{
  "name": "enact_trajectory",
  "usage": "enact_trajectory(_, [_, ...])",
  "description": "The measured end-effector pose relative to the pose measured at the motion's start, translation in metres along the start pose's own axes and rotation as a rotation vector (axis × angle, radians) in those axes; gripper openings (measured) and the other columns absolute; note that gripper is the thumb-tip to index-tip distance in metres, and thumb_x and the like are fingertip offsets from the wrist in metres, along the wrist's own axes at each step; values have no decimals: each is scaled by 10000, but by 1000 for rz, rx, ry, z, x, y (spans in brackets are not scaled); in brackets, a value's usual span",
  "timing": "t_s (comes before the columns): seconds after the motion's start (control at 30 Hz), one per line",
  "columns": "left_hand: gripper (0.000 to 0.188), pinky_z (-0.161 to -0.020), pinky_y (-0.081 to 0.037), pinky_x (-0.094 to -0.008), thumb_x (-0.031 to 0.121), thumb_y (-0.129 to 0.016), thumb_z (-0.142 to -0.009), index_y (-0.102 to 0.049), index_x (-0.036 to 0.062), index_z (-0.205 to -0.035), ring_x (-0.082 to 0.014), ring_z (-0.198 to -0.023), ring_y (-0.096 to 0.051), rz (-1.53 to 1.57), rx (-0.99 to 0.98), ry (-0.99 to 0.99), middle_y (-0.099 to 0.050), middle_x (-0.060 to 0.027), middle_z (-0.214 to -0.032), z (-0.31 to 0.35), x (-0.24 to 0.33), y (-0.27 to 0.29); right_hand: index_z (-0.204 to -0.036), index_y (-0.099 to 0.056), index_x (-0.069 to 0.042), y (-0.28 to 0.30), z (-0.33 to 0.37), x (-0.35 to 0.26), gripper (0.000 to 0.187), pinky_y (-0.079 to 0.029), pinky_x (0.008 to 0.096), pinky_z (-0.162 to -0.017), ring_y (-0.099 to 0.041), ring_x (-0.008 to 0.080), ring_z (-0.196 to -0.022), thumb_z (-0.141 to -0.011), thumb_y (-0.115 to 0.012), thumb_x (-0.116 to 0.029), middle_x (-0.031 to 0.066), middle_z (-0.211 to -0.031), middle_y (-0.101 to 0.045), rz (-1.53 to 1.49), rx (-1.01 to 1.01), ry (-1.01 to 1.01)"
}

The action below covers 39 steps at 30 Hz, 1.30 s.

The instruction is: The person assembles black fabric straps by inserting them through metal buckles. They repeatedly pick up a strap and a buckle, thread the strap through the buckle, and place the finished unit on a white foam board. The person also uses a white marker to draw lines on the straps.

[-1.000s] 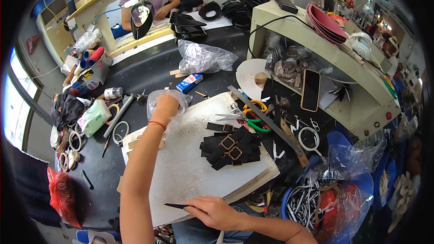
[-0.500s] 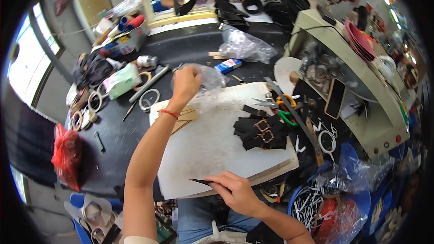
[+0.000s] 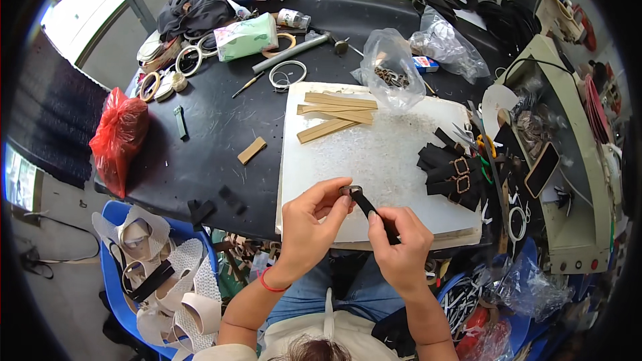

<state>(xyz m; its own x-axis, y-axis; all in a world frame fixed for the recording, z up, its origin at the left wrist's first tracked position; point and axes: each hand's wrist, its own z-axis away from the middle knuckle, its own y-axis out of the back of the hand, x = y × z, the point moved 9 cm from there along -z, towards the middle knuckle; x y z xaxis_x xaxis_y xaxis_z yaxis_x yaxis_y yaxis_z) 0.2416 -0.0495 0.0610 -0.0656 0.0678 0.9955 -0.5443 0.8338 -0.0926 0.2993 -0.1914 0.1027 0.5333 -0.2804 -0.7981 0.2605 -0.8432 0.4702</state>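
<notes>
My left hand (image 3: 313, 222) pinches a small dark metal buckle (image 3: 346, 190) between thumb and fingertips, above the near part of a white board (image 3: 368, 160). A narrow black strap (image 3: 363, 204) runs from the buckle to my right hand (image 3: 403, 239), whose thumb and fingers are closed on it. The strap's end appears to pass through the buckle; my fingers cover part of it. On the board's right side lies a pile of black straps (image 3: 438, 167), with square buckles (image 3: 461, 174) on top. Flat tan strips (image 3: 338, 101) lie at its far left.
A clear bag of small buckles (image 3: 394, 60) sits at the board's far edge. Scissors (image 3: 485, 144) and a steel ruler (image 3: 491, 154) lie to the right, near a phone (image 3: 542, 170). A red bag (image 3: 120, 140) stands left; a blue bin (image 3: 117, 214) holds pale strapped pieces.
My left hand has come back from the clear bag and now holds a buckle. Both hands have met over the near board, at the black strap. The view has shifted left and down.
</notes>
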Motion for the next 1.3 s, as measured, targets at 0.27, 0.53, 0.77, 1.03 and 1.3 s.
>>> enact_trajectory(0.27, [257,-737,-543,-267,-39,-584,-849,-637,-27,-1100,-160,-795,-672,-443,80,-324,-685,-149,-956,7,24,-4,-867,-645,-16,-16,-2,-6,84,-454,294,-522,-598,208,-567,-786,-643,-38,116,-702,-629,77,-63,9])
enact_trajectory(0.53, [268,-730,-531,-314,-85,-586,-795,-641,-42,-1054,-264,-808,-684,-556,59,-382,-673,-203,-943,11,26,-10,-887,-665,-69,-24,-19,8,156,-482,410,-556,-616,348,-644,-842,-582,-192,143,-724,-641,176,-395,-30])
enact_trajectory(0.77, [254,-731,-542,-267,-78,-612,-815,-646,-41,-1065,-176,-830,-676,-259,-184,-50,-691,-141,-914,3,6,-20,-854,-630,-35,-15,-20,20,205,-488,459,-604,-618,387,-679,-865,-542,-219,174,-726,-641,168,-509,-128])
enact_trajectory(1.03, [253,-744,-546,-244,-23,-702,-786,-651,-46,-1033,-136,-840,-664,-148,-368,165,-690,-102,-905,10,-17,-15,-877,-600,-24,-23,-8,22,197,-459,468,-675,-599,399,-773,-864,-561,-216,180,-802,-639,39,-675,-69])
enact_trajectory(1.3, [199,-760,-548,-271,-25,-677,-800,-634,-61,-991,-169,-871,-668,-134,-357,76,-686,-119,-898,15,-8,-28,-856,-605,-44,-12,-9,18,146,-454,426,-626,-602,362,-710,-850,-594,-189,143,-756,-629,95,-640,15])
